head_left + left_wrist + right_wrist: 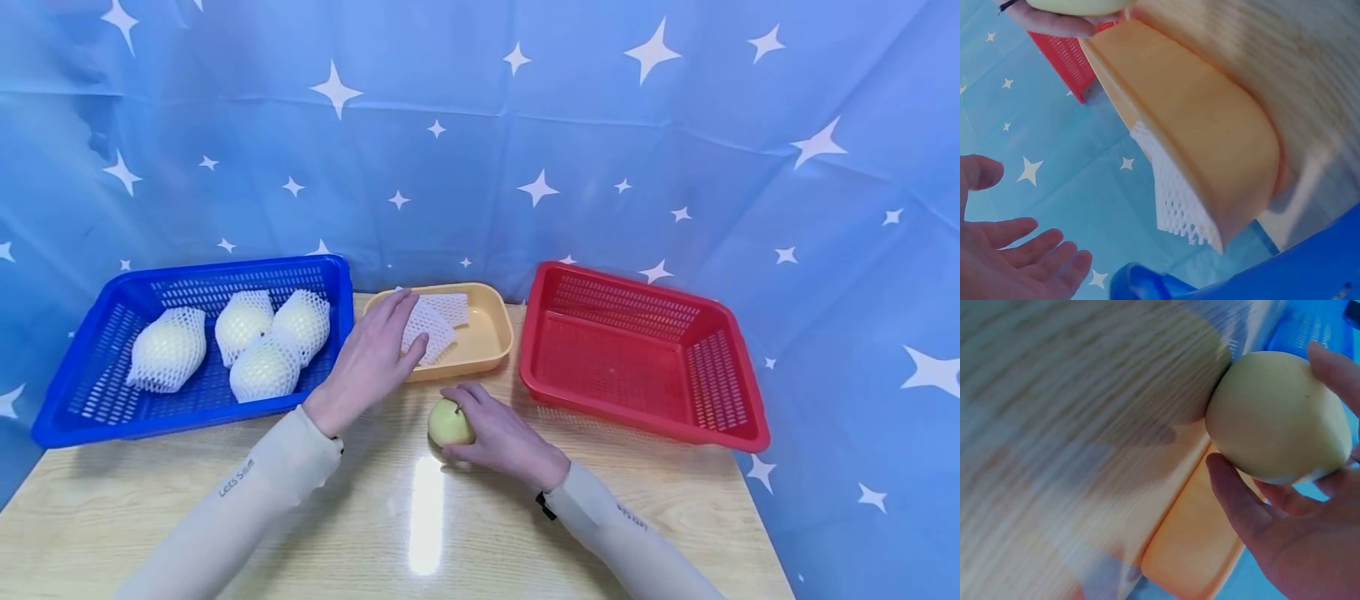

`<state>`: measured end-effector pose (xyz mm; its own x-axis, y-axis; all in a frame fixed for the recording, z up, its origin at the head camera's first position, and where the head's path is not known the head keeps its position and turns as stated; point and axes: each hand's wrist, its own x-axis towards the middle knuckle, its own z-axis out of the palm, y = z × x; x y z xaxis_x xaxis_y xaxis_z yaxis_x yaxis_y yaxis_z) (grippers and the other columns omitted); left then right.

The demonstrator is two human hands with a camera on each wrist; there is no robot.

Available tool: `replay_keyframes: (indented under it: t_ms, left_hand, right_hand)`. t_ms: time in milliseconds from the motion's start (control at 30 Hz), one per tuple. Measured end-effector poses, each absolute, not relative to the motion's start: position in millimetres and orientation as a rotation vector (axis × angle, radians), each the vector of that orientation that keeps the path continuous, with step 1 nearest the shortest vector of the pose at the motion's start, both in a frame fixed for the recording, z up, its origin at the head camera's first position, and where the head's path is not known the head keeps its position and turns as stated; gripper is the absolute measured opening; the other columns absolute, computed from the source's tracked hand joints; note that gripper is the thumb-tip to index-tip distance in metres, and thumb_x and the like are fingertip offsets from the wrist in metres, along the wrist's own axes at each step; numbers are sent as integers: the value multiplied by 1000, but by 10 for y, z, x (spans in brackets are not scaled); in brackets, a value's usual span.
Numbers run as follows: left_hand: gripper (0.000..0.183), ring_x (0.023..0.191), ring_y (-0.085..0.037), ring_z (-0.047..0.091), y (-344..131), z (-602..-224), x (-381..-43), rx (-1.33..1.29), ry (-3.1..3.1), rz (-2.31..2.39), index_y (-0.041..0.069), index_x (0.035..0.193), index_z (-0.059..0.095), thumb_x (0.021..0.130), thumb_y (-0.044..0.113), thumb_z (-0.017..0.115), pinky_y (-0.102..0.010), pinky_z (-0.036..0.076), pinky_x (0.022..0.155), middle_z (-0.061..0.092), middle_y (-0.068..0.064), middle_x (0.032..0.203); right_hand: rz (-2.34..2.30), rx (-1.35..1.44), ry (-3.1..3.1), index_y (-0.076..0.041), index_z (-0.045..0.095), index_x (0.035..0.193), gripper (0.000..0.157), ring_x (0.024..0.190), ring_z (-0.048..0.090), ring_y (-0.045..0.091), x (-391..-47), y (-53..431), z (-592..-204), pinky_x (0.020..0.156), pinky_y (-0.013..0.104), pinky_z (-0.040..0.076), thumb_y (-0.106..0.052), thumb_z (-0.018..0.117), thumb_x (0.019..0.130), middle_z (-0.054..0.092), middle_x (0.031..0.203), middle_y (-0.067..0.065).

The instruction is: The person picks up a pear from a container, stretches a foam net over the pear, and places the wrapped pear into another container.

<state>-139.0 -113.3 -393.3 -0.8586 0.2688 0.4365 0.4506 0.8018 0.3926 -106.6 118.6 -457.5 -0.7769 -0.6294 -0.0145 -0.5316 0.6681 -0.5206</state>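
A round yellow-green pear (450,422) with a short stem is at the middle of the table, in front of the yellow tray. My right hand (504,437) grips it from the right, thumb and fingers curled about its sides; the right wrist view shows the pear (1279,419) close up. Above the tray's left end is my left hand (372,354), fingers loosely extended and holding nothing; the left wrist view shows this hand (1019,256) apart from the tray. White foam net sleeves (431,329) lie flat in the yellow tray (483,333), partly hidden by my left hand.
At the left, a blue basket (213,417) holds several pears (168,350) wrapped in white foam nets. A red basket (607,358) stands at the right with nothing in it. A blue star-printed curtain (480,158) hangs behind the wooden table (360,533).
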Motion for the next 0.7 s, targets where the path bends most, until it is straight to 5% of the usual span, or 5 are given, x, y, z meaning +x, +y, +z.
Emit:
replay_keyframes:
  t_ms: [233, 333, 700]
  left_hand:
    - [68, 145, -49, 37, -1137, -3763, -1573, -519, -2882, -577, -5, 153, 42, 101, 32, 64, -65, 31, 116, 36, -31, 159]
    - [70, 149, -50, 28, -1137, -3703, -1681, -512, -3023, -475, -4, 154, 40, 101, 33, 65, -69, 23, 118, 30, -32, 161]
    - [55, 154, -46, 18, -945, -3781, -2015, -612, -3196, -143, 3, 148, 52, 99, 23, 67, -73, 18, 117, 32, -23, 164]
  right_hand:
    - [-735, -1009, 2699, -13, 40, 158, 92, 128, 55, 21, -1005, 1305, -4470, 105, 42, 50, -41, 88, 84, 45, 154, 5]
    - [-759, -1016, 2707, -14, 41, 158, 92, 134, 52, 22, -968, 1384, -4392, 108, 43, 48, -44, 86, 84, 43, 156, 4]
    - [-896, -961, 2770, -18, 38, 160, 87, 146, 42, 20, -861, 1616, -4171, 116, 47, 40, -53, 76, 90, 43, 159, 1]
